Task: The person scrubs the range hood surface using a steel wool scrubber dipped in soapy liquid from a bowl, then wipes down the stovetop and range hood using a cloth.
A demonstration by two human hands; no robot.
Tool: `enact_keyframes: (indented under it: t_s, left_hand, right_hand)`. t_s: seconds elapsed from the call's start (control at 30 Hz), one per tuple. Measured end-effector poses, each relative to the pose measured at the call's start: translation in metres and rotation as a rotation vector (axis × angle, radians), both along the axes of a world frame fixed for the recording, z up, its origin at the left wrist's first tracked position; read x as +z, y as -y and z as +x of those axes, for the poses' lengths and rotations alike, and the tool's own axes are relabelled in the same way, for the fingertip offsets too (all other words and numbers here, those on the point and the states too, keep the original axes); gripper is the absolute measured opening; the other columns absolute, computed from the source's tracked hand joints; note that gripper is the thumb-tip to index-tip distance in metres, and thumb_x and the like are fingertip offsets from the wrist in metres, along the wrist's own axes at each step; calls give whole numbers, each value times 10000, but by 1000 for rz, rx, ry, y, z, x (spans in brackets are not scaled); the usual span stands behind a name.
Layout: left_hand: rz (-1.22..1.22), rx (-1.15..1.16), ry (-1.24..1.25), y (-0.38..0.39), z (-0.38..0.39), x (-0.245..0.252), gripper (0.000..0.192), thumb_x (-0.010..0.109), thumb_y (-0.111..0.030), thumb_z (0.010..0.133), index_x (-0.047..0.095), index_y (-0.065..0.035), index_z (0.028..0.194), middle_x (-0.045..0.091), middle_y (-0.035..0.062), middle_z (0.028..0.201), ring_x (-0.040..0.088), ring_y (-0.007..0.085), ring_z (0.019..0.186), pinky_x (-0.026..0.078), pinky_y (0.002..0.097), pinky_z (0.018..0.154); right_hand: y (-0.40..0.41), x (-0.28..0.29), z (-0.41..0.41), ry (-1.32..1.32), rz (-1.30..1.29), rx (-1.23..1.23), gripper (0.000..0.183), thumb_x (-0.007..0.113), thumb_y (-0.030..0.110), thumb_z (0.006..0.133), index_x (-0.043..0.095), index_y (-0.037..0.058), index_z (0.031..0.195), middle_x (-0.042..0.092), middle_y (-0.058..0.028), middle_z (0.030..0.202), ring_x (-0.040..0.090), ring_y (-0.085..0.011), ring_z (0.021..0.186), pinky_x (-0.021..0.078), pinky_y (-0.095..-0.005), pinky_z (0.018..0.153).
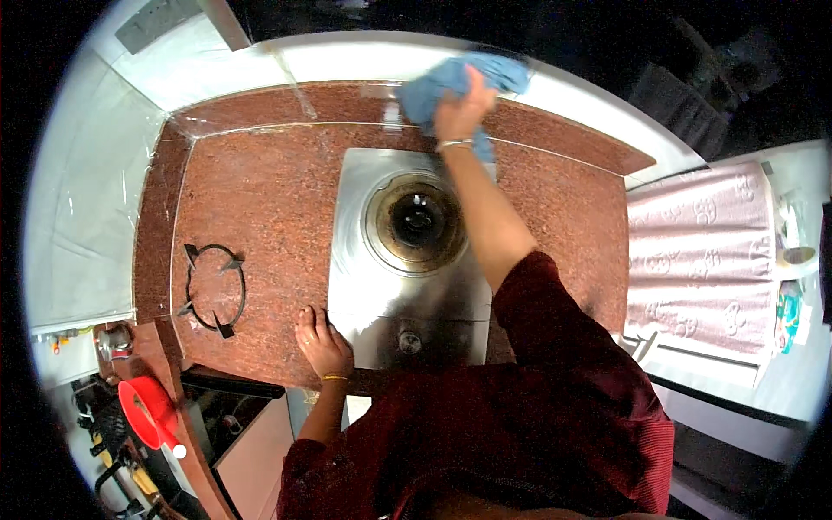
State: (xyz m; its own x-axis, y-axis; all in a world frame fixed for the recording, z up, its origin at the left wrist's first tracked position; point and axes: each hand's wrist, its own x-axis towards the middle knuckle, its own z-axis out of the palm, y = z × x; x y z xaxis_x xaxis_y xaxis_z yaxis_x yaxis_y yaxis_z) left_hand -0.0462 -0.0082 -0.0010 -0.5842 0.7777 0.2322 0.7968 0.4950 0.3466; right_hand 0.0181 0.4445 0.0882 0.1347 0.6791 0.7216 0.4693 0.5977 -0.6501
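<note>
My right hand (465,107), slightly blurred, presses a blue cloth (426,94) against the wall just above the reddish stone backsplash, behind the stove. My left hand (325,341) rests on the front of the reddish stone countertop (273,214), beside the stove's left edge, and holds nothing. Between my arms lies a stainless steel single-burner gas stove (354,273) with a dark, stained burner (417,220) and a knob (409,342) at its front. A black metal pan support (244,286) lies on the countertop to the left, off the burner.
At the lower left, a red plastic dipper (146,413) is near a brown ledge (188,422), with a metal item (115,341) behind it. A pink patterned cloth (702,260) covers a surface at the right. Clear plastic film covers the left wall (91,195).
</note>
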Motion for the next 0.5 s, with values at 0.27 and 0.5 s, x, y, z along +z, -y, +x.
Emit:
enact_keyframes:
  t_s: [0.27, 0.5]
  left_hand:
    - [-49, -30, 8, -7, -3, -1, 438, 443, -107, 878, 476, 30, 1293, 427, 236, 1370, 357, 427, 1299, 227, 572, 1086]
    - [2, -33, -13, 1, 0, -4, 406, 383, -172, 951, 488, 40, 1280, 445, 234, 1364, 378, 420, 1280, 260, 537, 1073]
  right_hand:
    - [19, 36, -141, 460, 222, 139, 223, 577, 105, 788, 673, 198, 966, 514, -89, 1042, 471, -350, 1019, 468, -475, 746]
    - [-4, 22, -41, 1090, 378, 230, 169, 564, 198, 819, 681, 249, 932, 532, -40, 1060, 492, -275, 1047, 509, -420, 741]
